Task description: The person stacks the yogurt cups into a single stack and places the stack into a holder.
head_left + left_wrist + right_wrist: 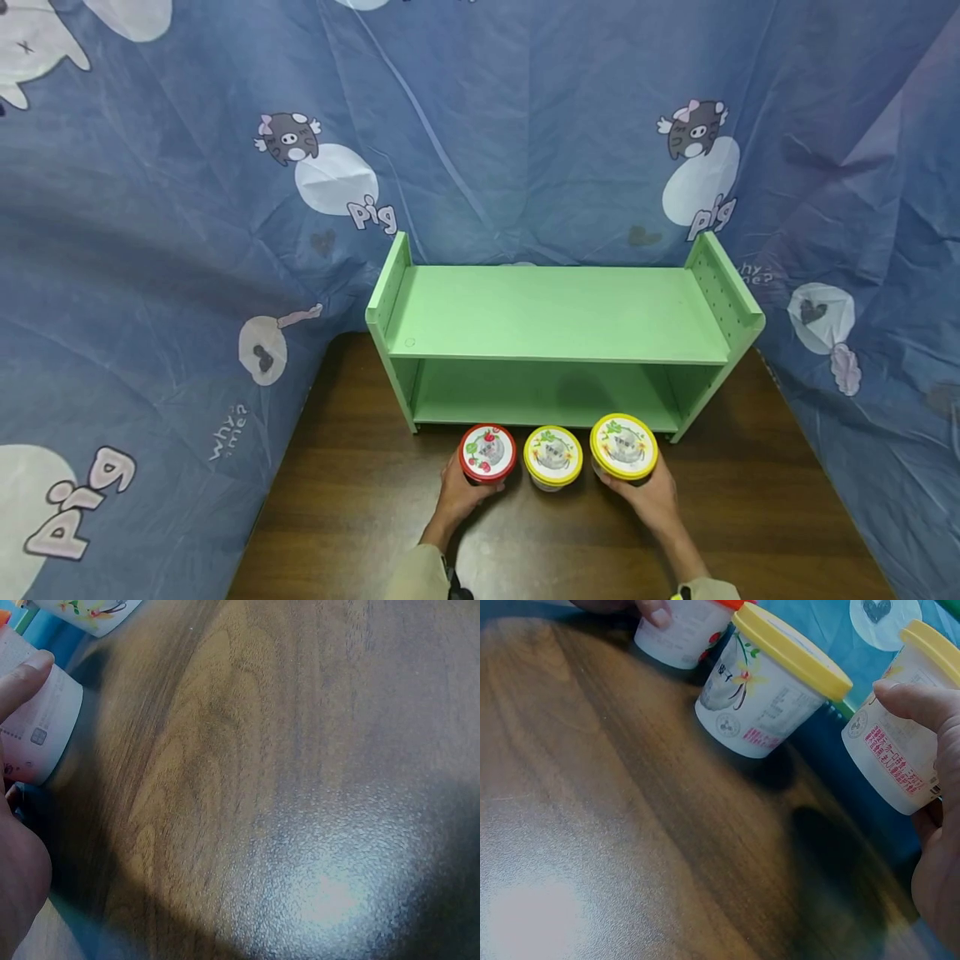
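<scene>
My left hand [459, 493] grips a paper tub with a red lid [487, 453], thumb across its near side. A yellow-lidded tub [552, 456] stands on the table between the hands, touched by neither. Around a second yellow-lidded tub [624, 447] curl the fingers of my right hand [654, 495]. In the right wrist view this gripped tub [896, 742] is tilted, and a dark shadow lies on the table below it. The left wrist view catches only part of the left hand [22, 877] and the white wall of its tub [56, 712].
A light green two-tier shelf [555, 312] stands just behind the tubs, with raised side panels. The brown wooden table [555, 550] reaches toward me and to both sides. Blue cloth with pig prints [480, 125] hangs behind and beside it.
</scene>
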`<state>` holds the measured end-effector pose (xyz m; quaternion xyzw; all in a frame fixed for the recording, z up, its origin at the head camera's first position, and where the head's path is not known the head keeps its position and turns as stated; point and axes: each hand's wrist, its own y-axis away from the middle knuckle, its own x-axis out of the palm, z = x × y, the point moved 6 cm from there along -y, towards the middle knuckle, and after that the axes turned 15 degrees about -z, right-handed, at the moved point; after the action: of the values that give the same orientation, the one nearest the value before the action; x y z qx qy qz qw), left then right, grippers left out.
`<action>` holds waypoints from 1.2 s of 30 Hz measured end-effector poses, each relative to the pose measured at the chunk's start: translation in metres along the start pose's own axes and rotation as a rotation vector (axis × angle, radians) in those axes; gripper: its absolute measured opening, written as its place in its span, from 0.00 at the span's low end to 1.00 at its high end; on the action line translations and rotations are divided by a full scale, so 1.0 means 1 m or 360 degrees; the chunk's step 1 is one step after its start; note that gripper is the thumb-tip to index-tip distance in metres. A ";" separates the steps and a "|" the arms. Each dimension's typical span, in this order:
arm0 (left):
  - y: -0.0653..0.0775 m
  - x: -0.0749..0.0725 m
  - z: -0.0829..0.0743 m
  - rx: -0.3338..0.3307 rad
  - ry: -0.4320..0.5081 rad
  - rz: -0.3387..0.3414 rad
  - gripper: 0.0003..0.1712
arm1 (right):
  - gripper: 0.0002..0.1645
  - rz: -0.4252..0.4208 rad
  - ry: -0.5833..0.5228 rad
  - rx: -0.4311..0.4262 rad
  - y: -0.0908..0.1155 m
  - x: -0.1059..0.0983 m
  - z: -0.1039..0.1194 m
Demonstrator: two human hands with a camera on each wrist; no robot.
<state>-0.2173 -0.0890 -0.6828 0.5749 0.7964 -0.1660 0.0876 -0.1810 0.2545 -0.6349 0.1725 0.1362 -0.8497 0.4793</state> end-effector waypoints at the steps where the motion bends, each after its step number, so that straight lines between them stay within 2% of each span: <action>1: 0.000 0.000 0.000 0.0002 -0.0005 -0.0001 0.60 | 0.59 -0.0002 -0.0005 -0.0005 0.000 0.000 0.001; 10: 0.003 -0.001 0.003 -0.0015 0.0003 -0.0003 0.59 | 0.59 0.0040 0.0018 -0.0031 0.004 0.000 0.013; 17: 0.006 -0.003 0.008 -0.0064 -0.0070 0.0008 0.57 | 0.59 0.0047 0.0010 -0.0035 0.006 0.004 0.018; 24: 0.009 -0.006 0.007 -0.0047 -0.0038 -0.0020 0.55 | 0.58 0.0061 0.0003 -0.0075 0.009 0.008 0.023; 36: 0.000 0.001 0.002 -0.0070 0.0005 0.0012 0.57 | 0.57 -0.0010 0.0005 -0.0118 0.000 0.003 0.030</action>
<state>-0.2173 -0.0889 -0.6852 0.5761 0.7979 -0.1472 0.0994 -0.1875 0.2406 -0.6093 0.1555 0.1689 -0.8453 0.4824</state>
